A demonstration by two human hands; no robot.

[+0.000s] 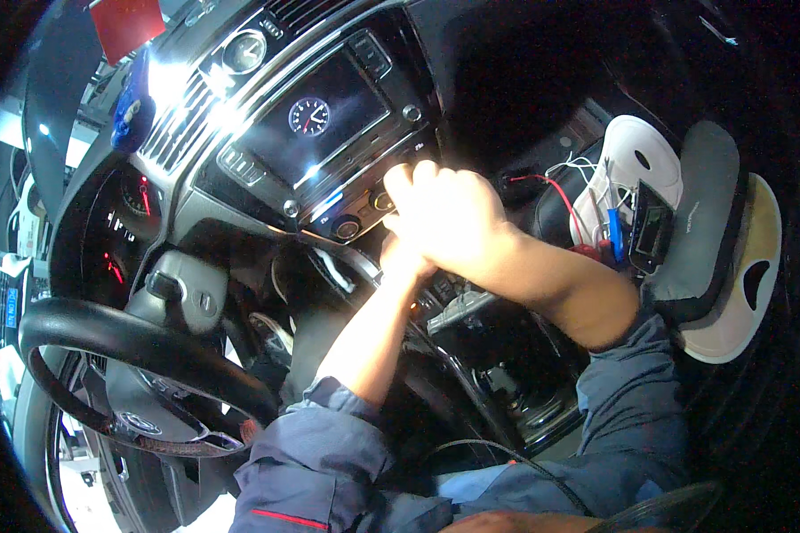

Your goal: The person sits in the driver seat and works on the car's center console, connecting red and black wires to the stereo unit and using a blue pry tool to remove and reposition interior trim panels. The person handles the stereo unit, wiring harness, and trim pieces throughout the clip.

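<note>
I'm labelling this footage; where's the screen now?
In the head view, upper left of centre: the screen is between the dash clock and the right hand.

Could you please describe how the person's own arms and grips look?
The left grip and right grip are bare, without gloves. The left sleeve and right sleeve are dark blue-grey cloth, loose and creased, ending well above the wrists. A thin red stripe marks the left one.
</note>
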